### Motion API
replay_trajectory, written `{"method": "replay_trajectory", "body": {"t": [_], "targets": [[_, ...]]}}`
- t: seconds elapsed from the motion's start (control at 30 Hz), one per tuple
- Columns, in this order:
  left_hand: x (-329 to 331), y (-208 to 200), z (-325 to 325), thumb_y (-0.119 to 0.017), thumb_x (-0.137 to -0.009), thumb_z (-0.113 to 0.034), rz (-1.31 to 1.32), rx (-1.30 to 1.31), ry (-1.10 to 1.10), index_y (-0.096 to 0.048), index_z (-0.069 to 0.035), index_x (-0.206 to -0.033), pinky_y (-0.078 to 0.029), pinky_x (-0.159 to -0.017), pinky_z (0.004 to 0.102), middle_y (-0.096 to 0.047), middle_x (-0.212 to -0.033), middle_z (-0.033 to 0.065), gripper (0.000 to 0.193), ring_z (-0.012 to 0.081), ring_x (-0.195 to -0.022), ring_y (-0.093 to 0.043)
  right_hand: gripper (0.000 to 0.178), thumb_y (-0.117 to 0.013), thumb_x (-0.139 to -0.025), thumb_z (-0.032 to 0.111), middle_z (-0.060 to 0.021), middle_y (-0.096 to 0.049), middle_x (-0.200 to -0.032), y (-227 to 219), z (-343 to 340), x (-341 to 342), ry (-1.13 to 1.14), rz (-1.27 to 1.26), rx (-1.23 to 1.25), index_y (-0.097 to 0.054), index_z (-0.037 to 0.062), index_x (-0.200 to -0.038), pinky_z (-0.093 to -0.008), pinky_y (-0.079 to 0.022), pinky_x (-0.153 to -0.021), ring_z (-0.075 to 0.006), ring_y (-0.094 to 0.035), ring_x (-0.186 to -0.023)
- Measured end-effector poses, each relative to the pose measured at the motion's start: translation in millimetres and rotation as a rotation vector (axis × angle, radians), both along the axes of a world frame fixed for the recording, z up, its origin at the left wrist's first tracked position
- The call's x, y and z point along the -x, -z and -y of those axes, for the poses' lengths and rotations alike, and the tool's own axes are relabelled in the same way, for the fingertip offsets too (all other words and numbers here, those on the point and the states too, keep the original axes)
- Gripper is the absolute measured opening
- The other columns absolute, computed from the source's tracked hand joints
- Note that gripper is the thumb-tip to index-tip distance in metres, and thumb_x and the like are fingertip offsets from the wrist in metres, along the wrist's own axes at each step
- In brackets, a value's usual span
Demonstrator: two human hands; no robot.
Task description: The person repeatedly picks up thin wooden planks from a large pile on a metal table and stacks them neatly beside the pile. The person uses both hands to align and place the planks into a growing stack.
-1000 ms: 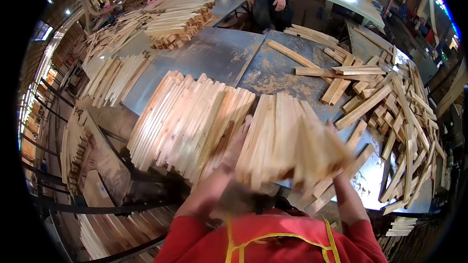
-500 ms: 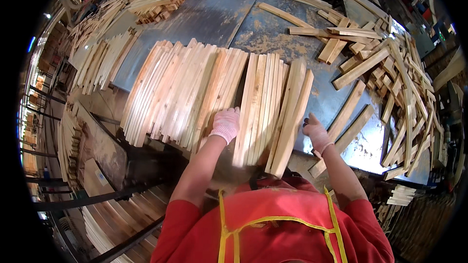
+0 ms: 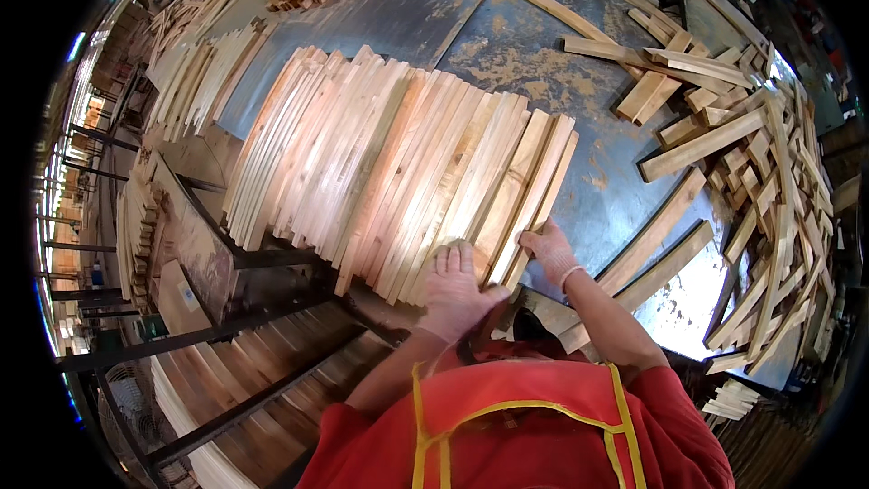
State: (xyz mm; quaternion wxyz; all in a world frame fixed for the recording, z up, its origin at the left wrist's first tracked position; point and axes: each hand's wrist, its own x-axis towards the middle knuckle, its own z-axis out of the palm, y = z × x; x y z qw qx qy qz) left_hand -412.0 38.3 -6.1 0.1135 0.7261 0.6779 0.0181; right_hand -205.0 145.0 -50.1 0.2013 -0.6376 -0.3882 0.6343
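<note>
A wide row of pale wooden strips (image 3: pixel 362 172) lies side by side on the metal-topped table, its near ends reaching past the edge. My left hand (image 3: pixel 457 294), in a light glove, rests open on the near ends at the row's right part, fingers laid flat and thumb out to the side. At the right edge of the row, my gloved right hand (image 3: pixel 552 254) grips the outermost wooden strip (image 3: pixel 543 208) near its lower end. One digit lies over the strip; its other fingers are partly hidden.
Two loose strips (image 3: pixel 656 226) lie right of my right hand. Beyond them a jumbled heap of wood pieces (image 3: pixel 760 190) covers the right side. More strips (image 3: pixel 204 72) are stacked at left. Sawdust speckles the metal tabletop (image 3: pixel 507 54). Dark metal bars (image 3: pixel 235 353) cross the lower left.
My left hand has moved right and nearer, onto the strip ends. My right hand has come left to the outermost strip. Gaps between the strips have closed into one row.
</note>
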Motion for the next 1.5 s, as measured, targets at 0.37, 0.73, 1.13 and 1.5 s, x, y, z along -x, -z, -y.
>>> {"method": "replay_trajectory", "body": {"t": [0.37,0.73,1.13,1.5], "targets": [[-53,-1,23,-0.075,-0.085,-0.052,0.046,-0.125,-0.005,-0.05,-0.003,-0.15,-0.047,-0.103,0.0528,-0.055,-0.143,0.0195,0.085,0.0382,-0.131,-0.052,0.092,-0.085,-0.08,0.034,-0.0214,-0.046,-0.156,-7,26,-174,-0.061,1.276,-0.39,-0.043,0.0024,-0.156,-0.0452,-0.044,-0.116,-0.0409,-0.047,-0.142],[-51,32,52,-0.072,-0.082,-0.039,-0.001,0.096,0.199,-0.04,-0.008,-0.16,-0.051,-0.087,0.0463,-0.05,-0.143,0.0291,0.09,0.0359,-0.116,-0.058,0.078,-0.058,-0.084,-0.007,-0.0085,-0.065,-0.119,23,65,-112,0.743,0.216,-0.345,-0.042,0.0022,-0.159,-0.031,-0.052,-0.091,-0.0216,-0.063,-0.102],[-50,7,56,-0.066,-0.087,-0.026,0.574,0.327,0.192,-0.037,-0.008,-0.159,-0.049,-0.103,0.0498,-0.056,-0.142,0.0224,0.08,0.0422,-0.127,-0.058,0.112,-0.088,-0.073,0.032,-0.0297,-0.029,-0.166,-15,58,15,-0.022,0.715,-0.337,-0.026,0.0098,-0.164,-0.0465,-0.046,-0.116,-0.0488,-0.046,-0.144],[4,25,53,-0.062,-0.088,-0.025,0.151,-0.23,0.322,-0.058,-0.011,-0.147,-0.048,-0.104,0.0535,-0.052,-0.152,0.0133,0.062,0.0393,-0.132,-0.054,0.107,-0.086,-0.075,0.022,-0.0257,-0.032,-0.166,-18,50,-3,0.05,0.714,-0.308,-0.028,0.0146,-0.164,-0.0452,-0.047,-0.115,-0.0448,-0.05,-0.142]]}}
